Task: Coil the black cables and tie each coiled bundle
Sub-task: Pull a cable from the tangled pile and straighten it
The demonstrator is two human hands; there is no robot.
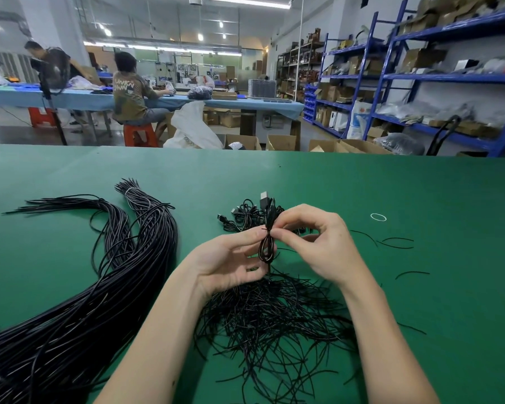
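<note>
Tying step: coiled cable bundle (267, 243) held above mid-surface.
Left hand (233, 258) grips the coil; right hand (312, 243) pinches the tie at its waist. Next, judged: cinch tie, set bundle with finished ones (245, 215).

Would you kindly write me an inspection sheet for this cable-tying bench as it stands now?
Surface: green mat covers the bench.
Job's things: coiled cable held upright between both hands, pinched at its waist; finished coils lie behind it; pile of short black ties lies under the wrists.
Clutter: white rubber band and stray ties on the right.
Grippers: left hand and right hand both pinch the coil with curled fingers.
Cables: long uncoiled bundle sweeps across the left; one end bound with a white tie.
Surroundings: blue shelving on the right; two people at a far table.
</note>
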